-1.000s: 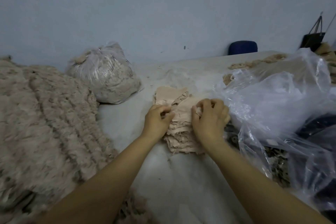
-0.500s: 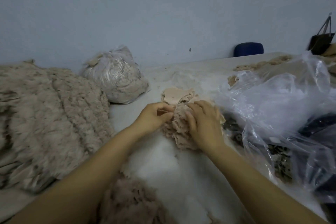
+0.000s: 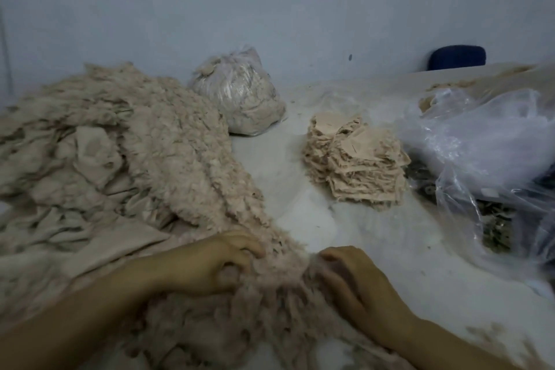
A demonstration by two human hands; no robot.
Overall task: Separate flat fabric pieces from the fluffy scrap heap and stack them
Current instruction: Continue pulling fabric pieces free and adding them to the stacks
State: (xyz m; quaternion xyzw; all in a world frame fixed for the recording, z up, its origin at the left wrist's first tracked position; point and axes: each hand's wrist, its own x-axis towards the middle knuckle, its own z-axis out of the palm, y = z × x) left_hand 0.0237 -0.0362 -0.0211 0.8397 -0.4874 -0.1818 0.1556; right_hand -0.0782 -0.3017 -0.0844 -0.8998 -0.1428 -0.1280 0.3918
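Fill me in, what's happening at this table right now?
A person is sorting fabric scraps. Both hands are in the near end of the fluffy scrap heap: the left hand grips a tuft of it, the right hand rests curled on it beside. Neither holds a flat piece clear of the heap yet. The stack of flat pieces sits untouched further back on the table.

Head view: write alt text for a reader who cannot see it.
Both hands, left hand and right hand, dig into the near edge of a fluffy scrap heap on a pale table. Beyond them sits a stack of flat fabric pieces, untouched, beside loose clear plastic bags.
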